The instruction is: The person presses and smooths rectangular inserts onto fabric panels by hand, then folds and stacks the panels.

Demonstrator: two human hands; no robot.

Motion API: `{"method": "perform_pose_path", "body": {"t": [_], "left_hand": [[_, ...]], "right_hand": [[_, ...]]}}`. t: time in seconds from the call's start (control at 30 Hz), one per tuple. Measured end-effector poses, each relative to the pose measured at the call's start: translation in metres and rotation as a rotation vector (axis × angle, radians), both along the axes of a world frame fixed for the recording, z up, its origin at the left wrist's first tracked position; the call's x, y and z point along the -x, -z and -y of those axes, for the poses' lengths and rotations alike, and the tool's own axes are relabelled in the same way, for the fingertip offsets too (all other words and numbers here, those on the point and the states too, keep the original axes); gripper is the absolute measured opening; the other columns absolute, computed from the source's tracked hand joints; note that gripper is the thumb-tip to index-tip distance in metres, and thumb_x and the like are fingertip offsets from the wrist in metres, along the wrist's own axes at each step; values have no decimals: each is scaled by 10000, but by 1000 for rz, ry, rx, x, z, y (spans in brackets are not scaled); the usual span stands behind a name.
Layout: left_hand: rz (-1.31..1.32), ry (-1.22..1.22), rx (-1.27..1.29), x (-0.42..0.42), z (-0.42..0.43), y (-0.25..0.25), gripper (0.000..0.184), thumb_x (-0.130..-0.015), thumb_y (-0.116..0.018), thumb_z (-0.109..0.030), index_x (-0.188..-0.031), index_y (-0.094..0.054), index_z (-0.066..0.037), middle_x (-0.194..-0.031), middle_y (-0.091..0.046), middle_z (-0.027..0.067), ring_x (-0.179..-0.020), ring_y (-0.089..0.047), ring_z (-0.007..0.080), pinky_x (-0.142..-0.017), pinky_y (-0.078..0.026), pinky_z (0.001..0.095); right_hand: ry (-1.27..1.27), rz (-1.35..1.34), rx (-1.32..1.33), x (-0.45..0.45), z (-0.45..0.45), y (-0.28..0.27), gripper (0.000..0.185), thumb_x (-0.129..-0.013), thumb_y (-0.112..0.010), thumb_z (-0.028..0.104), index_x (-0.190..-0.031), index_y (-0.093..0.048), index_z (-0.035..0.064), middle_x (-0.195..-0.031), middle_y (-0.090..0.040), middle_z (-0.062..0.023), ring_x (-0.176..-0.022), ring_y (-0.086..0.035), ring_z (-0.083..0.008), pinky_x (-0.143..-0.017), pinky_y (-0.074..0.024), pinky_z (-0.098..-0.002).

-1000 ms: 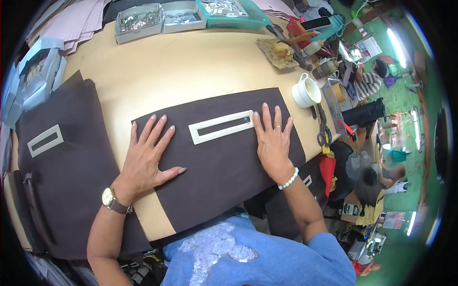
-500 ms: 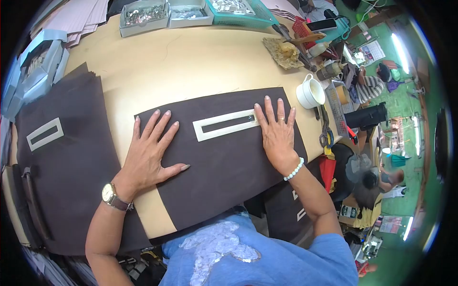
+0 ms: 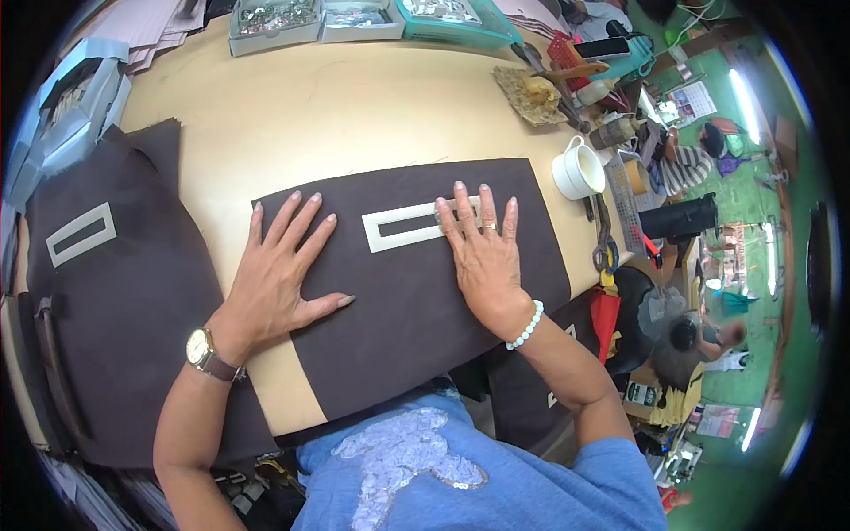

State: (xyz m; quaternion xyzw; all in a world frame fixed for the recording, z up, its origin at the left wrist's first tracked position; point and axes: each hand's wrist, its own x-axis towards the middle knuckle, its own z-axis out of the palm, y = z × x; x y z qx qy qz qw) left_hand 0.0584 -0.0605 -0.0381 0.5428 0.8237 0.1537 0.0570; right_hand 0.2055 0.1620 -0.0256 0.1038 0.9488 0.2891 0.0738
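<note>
A dark brown fabric panel (image 3: 398,327) lies flat on the table in front of me. Near its upper middle is a pale rectangular frame (image 3: 382,240) with a dark slot inside. My left hand (image 3: 279,270) rests spread on the panel's left edge, a watch on its wrist. Flat across the right end of the pale frame lies my right hand (image 3: 485,261), fingers apart, hiding that end. Neither hand grips anything. To the left, more dark fabric (image 3: 124,310) bears a similar pale frame (image 3: 81,234).
A white enamel mug (image 3: 579,169) stands right of the panel, with scissors (image 3: 606,243) beyond it. Grey boxes of small metal parts (image 3: 274,19) and a teal tray (image 3: 456,18) line the back. Blue boxes (image 3: 75,124) sit at far left. Other people (image 3: 686,164) are at right.
My right hand has slid left along the pale frame and now covers its right end. My left hand has stayed nearly in place. The left fabric has shifted and rumpled slightly.
</note>
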Motion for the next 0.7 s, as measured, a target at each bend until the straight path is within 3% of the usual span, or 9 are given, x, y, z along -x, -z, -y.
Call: {"method": "perform_pose_path", "body": {"t": [0.23,0.43,0.7], "left_hand": [[19,2,-59,1,2,5,998,-686,-664,-547,-1428,-212,-55,-1450,-279,141,-1360,-214,318,-1107,-95,537],[-17,1,-65,1,3,7,1032,-694,-652,-572,-1426,-182,-17,-1448,-276,158,-1362,-215,311,-1104,-96,540],[-74,1,44,1,-1,-8,1070,-672,-649,-621,-1402,-211,26,-1424,-316,180,-1345,-259,315,-1098,-113,549]], "right_hand": [[-96,-38,99,18,36,6,608,-855,-487,216,-1419,-284,115,-1466,-233,-125,-1348,-213,-359,-1079,-119,-582],[-198,-39,127,29,52,2,594,-869,-471,244,-1422,-286,132,-1470,-223,-123,-1350,-207,-355,-1086,-118,-567],[-451,-3,24,45,15,-1,618,-874,-461,257,-1445,-223,252,-1489,-188,-92,-1365,-174,-338,-1113,-73,-524]]}}
